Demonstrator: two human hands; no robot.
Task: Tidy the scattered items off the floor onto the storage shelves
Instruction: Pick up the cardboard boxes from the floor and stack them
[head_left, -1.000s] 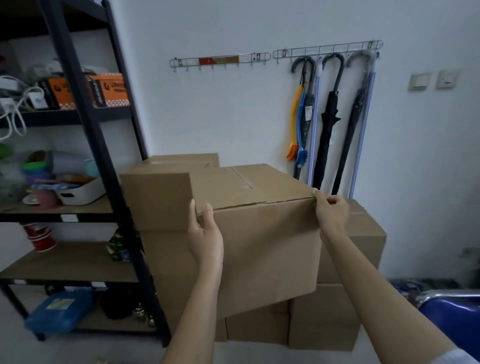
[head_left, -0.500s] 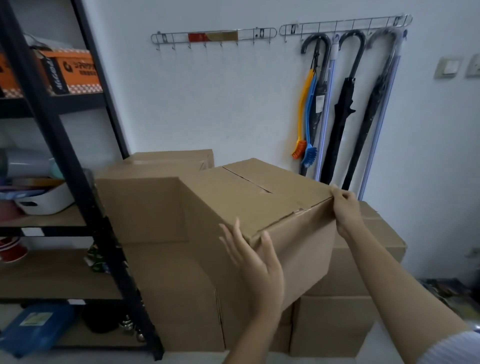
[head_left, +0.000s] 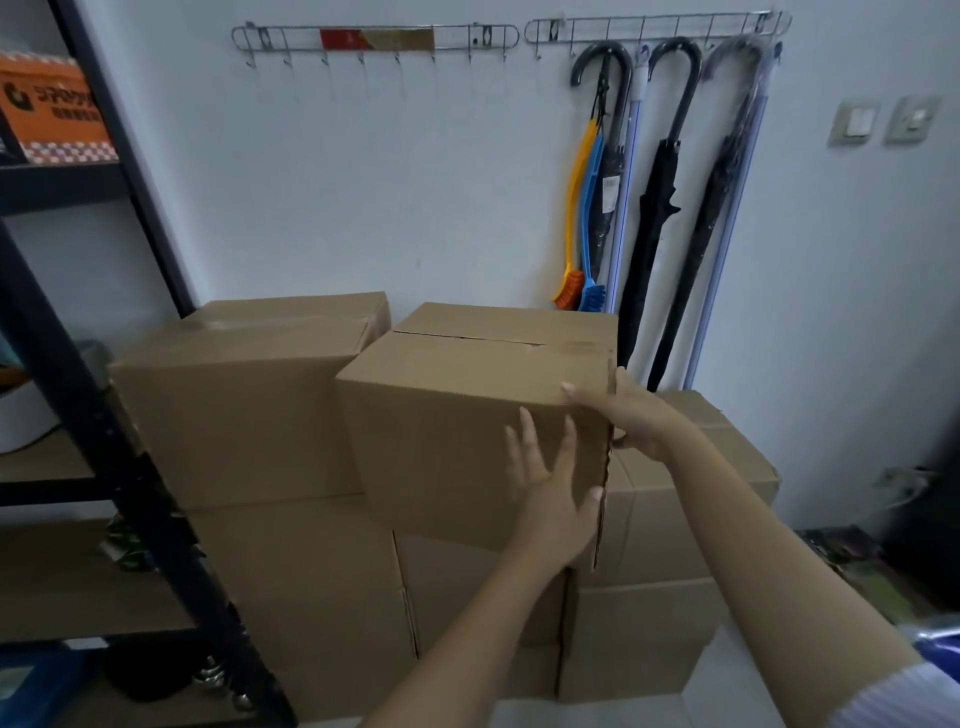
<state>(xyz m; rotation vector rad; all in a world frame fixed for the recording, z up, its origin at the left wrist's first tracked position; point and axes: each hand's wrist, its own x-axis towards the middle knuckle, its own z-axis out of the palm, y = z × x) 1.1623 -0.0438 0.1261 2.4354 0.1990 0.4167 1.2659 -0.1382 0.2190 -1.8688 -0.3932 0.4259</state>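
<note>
At frame centre, I am pressing my spread left hand (head_left: 553, 499) flat against the cardboard box (head_left: 467, 415); my right hand (head_left: 631, 415), seemingly open-fingered, is steadying its corner atop the stack.

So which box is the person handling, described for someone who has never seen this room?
Find the stack of cardboard boxes against the white wall, right of the black shelf. It is the top box below the hanging umbrellas, the only one with both hands on its right corner.
</note>
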